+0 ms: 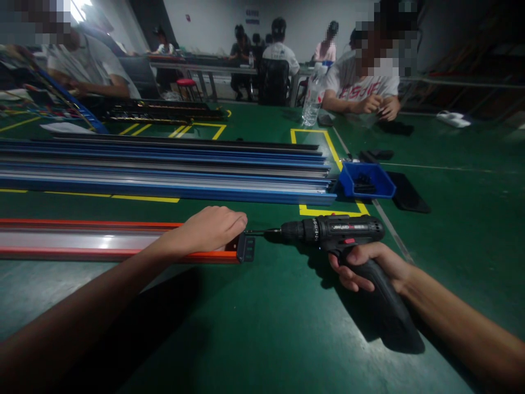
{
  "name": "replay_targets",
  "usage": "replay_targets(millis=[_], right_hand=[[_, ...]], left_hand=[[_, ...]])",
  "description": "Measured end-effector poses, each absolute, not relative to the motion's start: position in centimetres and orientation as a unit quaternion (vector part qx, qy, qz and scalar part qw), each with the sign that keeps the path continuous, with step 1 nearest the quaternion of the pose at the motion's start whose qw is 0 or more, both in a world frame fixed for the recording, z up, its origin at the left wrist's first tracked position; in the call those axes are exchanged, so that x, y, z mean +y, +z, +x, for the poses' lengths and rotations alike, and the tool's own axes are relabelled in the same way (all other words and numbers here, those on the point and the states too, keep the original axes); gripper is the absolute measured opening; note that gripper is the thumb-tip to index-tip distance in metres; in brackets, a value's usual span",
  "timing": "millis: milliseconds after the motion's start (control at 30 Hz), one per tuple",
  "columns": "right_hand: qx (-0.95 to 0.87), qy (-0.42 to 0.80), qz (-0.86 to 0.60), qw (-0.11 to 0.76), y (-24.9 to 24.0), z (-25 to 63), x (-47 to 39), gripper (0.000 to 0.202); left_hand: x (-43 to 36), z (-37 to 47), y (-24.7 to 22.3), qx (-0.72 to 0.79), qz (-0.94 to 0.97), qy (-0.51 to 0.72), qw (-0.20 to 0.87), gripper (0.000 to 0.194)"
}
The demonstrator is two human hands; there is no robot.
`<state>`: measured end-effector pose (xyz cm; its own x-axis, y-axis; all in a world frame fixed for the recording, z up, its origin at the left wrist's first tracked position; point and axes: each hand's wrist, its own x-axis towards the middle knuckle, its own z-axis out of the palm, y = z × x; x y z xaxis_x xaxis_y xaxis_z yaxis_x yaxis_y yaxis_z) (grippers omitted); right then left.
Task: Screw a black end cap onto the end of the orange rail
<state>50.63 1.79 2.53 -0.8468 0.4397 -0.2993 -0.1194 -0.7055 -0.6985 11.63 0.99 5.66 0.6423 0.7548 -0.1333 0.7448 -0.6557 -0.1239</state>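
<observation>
1. Bundle of rails: lengthwise across the bench, running in from the left, roughly along the far edge.
2. Single rail: before the bundle, with an end cap at its right end; left hand on it, beside that cap.
3. Drill: right of the cap, handle in the right hand, bit pointing left.
4. Bin: just right of the bundle, small parts inside.
5. Bottle: behind the bundle, near the far edge.

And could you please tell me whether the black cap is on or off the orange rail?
On: the black cap sits at the orange rail's end, beside the left hand. Whether it is fastened, I cannot tell.
</observation>
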Motion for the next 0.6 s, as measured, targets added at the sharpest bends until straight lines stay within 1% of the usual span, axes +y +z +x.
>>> replay_targets(millis=[367, 600], right_hand=[[-0.349, 0.899, -0.211, 0.16, 2.25, 50.43, 1.92, 0.031], [-0.354, 0.896, -0.217, 0.156, 2.24, 50.48, 2.05, 0.03]], left_hand=[[0.99, 11.41, 5.48, -0.399, -0.913, 0.076, 0.046, 0.024], [1.06, 11.6, 5.6, -0.407, -0.908, 0.093, 0.043, 0.025]])
